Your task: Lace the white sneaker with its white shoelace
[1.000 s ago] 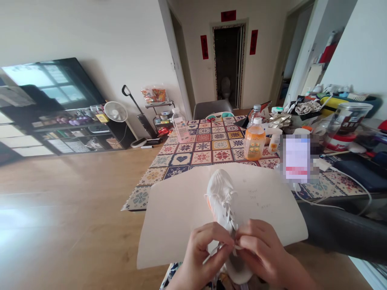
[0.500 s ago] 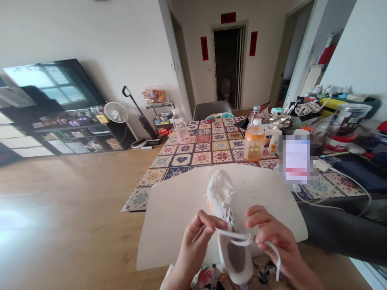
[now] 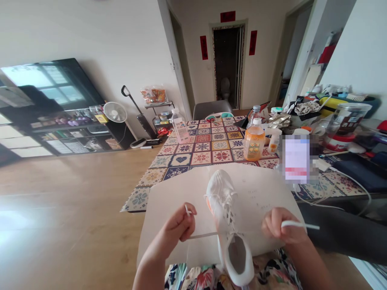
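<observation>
A white shoe (image 3: 225,193) lies toe-away on a large white sheet (image 3: 169,201), its heel opening near my lap. Crossed laces run along its top. To the left of the shoe, my left hand (image 3: 179,223) is closed on a white shoelace, a short bit of which shows at the fingertips. My right hand (image 3: 281,225) is closed on a lace too, right of the shoe, and a loose white end (image 3: 305,226) sticks out to the right. Both hands are apart from the shoe's body.
Beyond the sheet, a patterned tablecloth (image 3: 201,158) carries an orange drink bottle (image 3: 254,143) and a pink bottle (image 3: 180,128). A blurred phone (image 3: 296,161) with a white cable (image 3: 320,206) stands at right, before a cluttered pile of containers.
My hands have moved apart, the left one leftward and the right one rightward. The lace band that crossed above the shoe's opening is no longer there.
</observation>
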### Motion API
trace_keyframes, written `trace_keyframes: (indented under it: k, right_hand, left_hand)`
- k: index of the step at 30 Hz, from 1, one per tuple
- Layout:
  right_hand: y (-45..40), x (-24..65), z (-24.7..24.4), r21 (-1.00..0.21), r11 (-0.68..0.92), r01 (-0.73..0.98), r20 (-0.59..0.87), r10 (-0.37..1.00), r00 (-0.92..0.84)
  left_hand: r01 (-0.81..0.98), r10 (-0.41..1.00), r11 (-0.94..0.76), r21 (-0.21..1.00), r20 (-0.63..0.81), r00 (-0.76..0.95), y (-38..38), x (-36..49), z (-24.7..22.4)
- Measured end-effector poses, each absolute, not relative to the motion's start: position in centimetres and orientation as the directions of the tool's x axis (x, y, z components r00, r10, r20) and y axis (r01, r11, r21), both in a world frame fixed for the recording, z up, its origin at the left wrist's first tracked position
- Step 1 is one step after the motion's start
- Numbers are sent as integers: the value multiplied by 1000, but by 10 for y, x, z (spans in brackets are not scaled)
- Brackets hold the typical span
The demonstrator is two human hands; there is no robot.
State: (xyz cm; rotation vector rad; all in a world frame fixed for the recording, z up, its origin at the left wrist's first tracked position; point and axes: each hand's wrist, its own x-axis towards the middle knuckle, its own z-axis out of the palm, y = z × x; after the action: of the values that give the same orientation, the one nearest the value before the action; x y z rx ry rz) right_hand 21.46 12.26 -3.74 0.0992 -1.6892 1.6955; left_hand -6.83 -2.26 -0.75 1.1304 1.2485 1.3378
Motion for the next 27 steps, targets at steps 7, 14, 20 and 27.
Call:
trace_keyframes:
  k: [7,14,20,27]
  right_hand:
    - [116,207,-21,-901,376,-217,367,394,-843]
    - [110,212,-16,-870,456,188,81,510,-857]
    - [123,223,-20,-929,363,-68,197,333,-922]
    - [120,208,-31,-916,184,-358,400,332,-854]
  left_hand:
    - [416,959,218,883,-272,75,-19,-51,-5]
    - [414,963,220,883,-263,50,-16,-54,-9]
    - [381,977,65,922,-136,163,-25,-73,-3]
    - [28,929,-341,940,332,163,-18,-50,-7]
